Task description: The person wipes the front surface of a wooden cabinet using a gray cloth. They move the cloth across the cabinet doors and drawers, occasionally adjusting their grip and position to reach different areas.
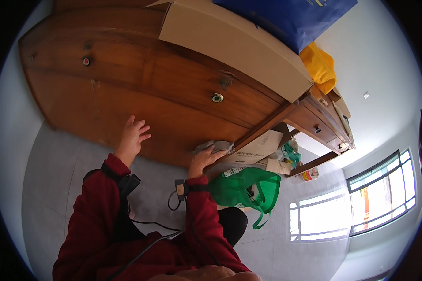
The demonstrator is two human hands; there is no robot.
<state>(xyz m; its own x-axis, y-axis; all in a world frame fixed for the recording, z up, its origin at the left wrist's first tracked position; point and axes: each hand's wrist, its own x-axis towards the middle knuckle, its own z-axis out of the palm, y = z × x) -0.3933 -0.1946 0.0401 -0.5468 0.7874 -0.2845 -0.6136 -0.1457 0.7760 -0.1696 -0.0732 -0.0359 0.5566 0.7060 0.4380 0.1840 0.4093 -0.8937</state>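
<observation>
My right hand [204,159] presses a crumpled grey cloth [216,146] against the lower right part of a brown wooden cabinet [176,130]. With its fingers spread and nothing in them, my left hand [132,138] is held up in front of the cabinet's lower panel, left of the cloth. Above the hands, the cabinet front bears a round knob [217,97] at the right and another round knob [86,61] at the left.
A large cardboard box [232,42] and a blue bag [292,21] lie on top of the cabinet. A green bag [232,189] stands on the floor by my right forearm. Behind it are a printed carton [256,149] and a wooden table with drawers [311,123]. Cables hang near my wrists.
</observation>
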